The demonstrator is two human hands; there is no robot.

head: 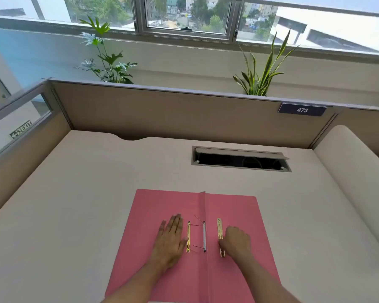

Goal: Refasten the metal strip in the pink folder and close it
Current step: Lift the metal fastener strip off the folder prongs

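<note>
The pink folder (239,211) lies open and flat on the desk in front of me. Along its centre fold sits a silver fastener bar (204,237) with two thin prongs sticking up and leaning left. A gold metal strip (188,235) lies left of the bar, on the left flap. My left hand (170,239) rests flat on that flap, fingers spread, thumb touching this strip. A second gold strip (219,228) lies on the right flap. My right hand (236,240) is curled with its fingertips on the strip's near half.
The beige desk (74,204) is walled by brown partitions at the back and sides. An open cable slot (241,159) is set into the desk behind the folder. Two plants stand beyond the partition under the window.
</note>
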